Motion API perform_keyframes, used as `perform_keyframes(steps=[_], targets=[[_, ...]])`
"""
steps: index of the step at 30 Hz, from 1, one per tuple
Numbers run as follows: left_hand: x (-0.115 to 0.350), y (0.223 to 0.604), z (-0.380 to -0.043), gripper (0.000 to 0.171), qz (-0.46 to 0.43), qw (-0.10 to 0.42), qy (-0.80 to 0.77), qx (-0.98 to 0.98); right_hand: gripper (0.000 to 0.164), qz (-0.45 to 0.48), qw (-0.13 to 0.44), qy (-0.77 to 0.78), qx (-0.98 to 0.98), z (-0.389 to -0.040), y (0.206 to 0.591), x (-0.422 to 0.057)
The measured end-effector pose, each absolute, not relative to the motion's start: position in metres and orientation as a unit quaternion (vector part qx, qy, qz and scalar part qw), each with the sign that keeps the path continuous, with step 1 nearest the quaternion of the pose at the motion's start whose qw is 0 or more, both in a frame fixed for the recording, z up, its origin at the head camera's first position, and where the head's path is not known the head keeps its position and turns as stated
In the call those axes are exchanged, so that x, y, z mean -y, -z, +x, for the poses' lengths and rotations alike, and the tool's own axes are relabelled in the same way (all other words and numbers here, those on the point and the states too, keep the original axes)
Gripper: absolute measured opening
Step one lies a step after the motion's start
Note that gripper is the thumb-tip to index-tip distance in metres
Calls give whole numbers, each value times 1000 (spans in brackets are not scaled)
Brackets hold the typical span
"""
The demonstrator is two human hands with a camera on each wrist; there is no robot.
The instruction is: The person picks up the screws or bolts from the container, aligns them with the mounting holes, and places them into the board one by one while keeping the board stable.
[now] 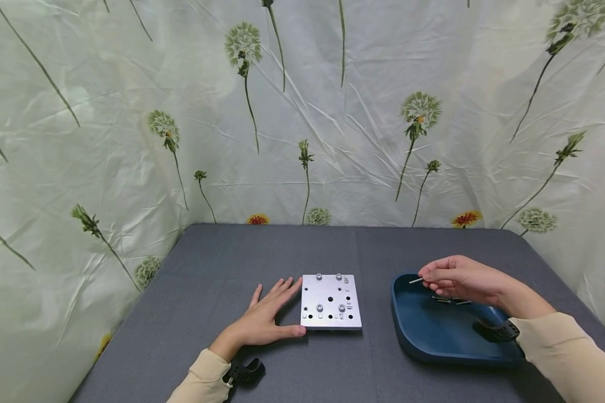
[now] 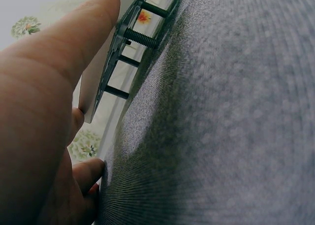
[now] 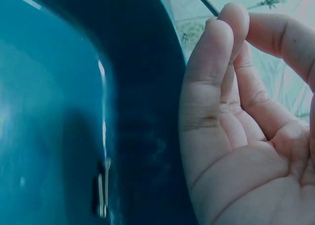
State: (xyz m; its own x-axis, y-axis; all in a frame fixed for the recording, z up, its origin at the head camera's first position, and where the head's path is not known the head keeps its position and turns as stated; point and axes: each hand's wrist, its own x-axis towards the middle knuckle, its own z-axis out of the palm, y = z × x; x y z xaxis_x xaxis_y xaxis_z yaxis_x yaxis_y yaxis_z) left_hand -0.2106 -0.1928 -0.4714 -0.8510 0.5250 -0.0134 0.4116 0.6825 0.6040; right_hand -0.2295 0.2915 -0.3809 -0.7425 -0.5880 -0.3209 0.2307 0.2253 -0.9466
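Observation:
A silver metal plate [image 1: 327,299] with holes and several bolt heads lies on the table. In the left wrist view, threaded bolt shanks [image 2: 141,38] stick out beneath the plate [image 2: 93,87]. My left hand [image 1: 264,322] lies spread at its left side, thumb and index fingertip touching the edge by the corners. Over the back of a blue tray [image 1: 408,341], my right hand [image 1: 461,280] pinches a thin screw [image 1: 415,280] between thumb and fingers. The screw's threaded end [image 3: 207,2] juts past the fingertips; its head is hidden. More screws [image 3: 104,188] lie in the tray.
The grey cloth-covered table [image 1: 262,252] runs back to a hanging floral curtain [image 1: 353,129]. Tray and plate stand apart, with a strip of bare cloth between them. Black wrist straps [image 1: 247,371] are on both wrists.

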Motion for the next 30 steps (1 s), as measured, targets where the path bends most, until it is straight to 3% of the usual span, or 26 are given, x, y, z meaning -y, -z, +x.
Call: perform_keyframes(steps=[8,30], targets=[[193,473,-210,104,267,77,-315,-908,25,-130,329,600,-717,-235,380,-264],[195,473,-211,103,264,100,-310,-908,39,-116,319,561,-755,-251,373,-204]])
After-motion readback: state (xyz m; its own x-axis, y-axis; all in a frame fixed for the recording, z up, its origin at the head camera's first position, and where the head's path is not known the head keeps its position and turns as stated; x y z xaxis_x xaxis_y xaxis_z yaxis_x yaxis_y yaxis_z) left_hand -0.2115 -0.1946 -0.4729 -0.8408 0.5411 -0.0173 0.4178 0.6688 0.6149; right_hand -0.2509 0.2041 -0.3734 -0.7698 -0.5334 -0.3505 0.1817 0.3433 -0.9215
